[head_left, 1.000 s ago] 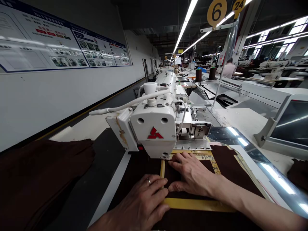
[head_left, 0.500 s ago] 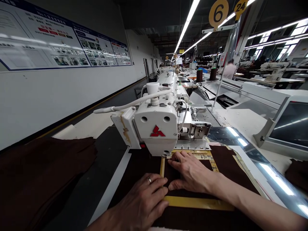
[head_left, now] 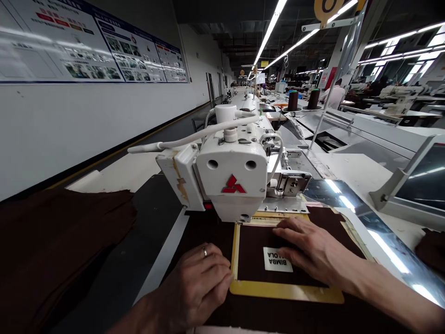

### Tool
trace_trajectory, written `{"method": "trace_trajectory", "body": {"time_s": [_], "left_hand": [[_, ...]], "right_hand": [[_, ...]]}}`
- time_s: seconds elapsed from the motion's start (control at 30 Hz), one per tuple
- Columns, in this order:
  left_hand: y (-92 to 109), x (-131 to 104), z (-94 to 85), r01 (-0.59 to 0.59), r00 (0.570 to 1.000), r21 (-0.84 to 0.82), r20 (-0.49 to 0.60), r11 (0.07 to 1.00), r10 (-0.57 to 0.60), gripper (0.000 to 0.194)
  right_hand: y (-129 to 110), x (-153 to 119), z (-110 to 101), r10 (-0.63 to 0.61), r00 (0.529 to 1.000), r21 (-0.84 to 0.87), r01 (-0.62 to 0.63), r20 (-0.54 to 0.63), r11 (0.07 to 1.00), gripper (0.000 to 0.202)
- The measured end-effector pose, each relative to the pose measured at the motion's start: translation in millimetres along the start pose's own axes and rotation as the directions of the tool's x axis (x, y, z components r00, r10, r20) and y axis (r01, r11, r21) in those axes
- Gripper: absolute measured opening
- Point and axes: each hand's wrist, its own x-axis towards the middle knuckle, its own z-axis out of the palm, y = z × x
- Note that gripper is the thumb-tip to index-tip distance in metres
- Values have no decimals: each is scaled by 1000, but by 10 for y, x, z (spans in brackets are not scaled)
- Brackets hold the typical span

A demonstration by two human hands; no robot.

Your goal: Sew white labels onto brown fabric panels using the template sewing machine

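Fingers of the left hand (head_left: pixel 194 287) curl close together, their tips at the lower left part of a yellow frame (head_left: pixel 288 293); whether they pinch its edge or merely press on it cannot be told from here. The right hand (head_left: pixel 320 248) lies palm down with its fingers loosely parted, over a brown panel (head_left: pixel 252 250) inside the frame, its thumb reaching over one edge of a white label (head_left: pixel 277 260).

By the look of it, the laying-out is done: the panel lies flat, the label rests on it with its lettering upside down to the wearer, and the frame borders the panel. What is left seems to be at the sewing machine (head_left: pixel 231 185), whose head stands just beyond the frame's far left corner, beside a metal plate (head_left: pixel 285 204); the label lies in front of both, apart from them. Farther out to the left, a heap of brown cloth (head_left: pixel 69 236) lies outside the frame, seemingly unworked at this station. Toward the right stands a screen (head_left: pixel 426 171).
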Motion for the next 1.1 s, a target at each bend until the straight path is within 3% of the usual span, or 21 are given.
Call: {"method": "trace_trajectory", "body": {"time_s": [0.27, 0.43, 0.67, 0.93, 1.1], "left_hand": [[-33, -21, -12, 13, 1000, -21, -19, 1000, -14, 19], [-73, -25, 5, 21, 1000, -29, -16, 999, -22, 19], [-122, -35, 16, 76, 997, -56, -19, 996, -77, 20], [-120, -59, 27, 115, 993, -57, 13, 992, -115, 23], [-119, -74, 35, 116, 993, -61, 20, 991, -115, 24]], "right_hand": [[174, -625, -13, 170, 980, -75, -178, -104, 981, 37], [277, -853, 87, 226, 956, -49, -239, -185, 970, 33], [319, -923, 223, 250, 933, -23, -265, -260, 964, 31], [356, -901, 200, 150, 906, -69, -192, -397, 979, 24], [404, -899, 216, 174, 910, -64, -213, -375, 975, 25]]}}
